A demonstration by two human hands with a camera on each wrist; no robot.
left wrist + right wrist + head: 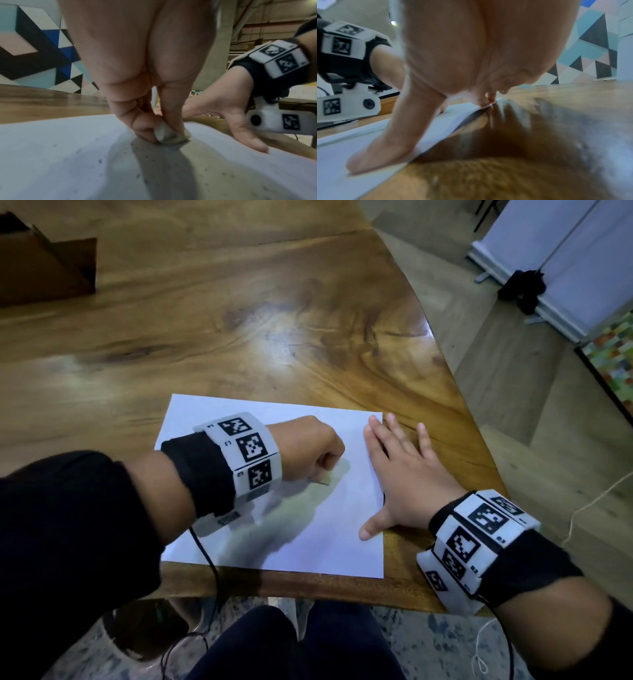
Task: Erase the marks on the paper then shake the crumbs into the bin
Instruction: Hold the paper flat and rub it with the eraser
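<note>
A white sheet of paper lies on the wooden table near its front edge. My left hand pinches a small pale eraser and presses it onto the middle of the sheet; only its tip shows in the head view. Small dark crumbs lie scattered on the paper around the eraser. My right hand lies flat with fingers spread, pressing on the paper's right edge, thumb on the sheet, outer fingers on the wood. No marks are plainly visible.
A brown cardboard box stands at the table's far left. The table's right edge curves close beside my right hand, with floor beyond. Under the front edge are my knees and a dark bin-like object. Cables hang from both wrists.
</note>
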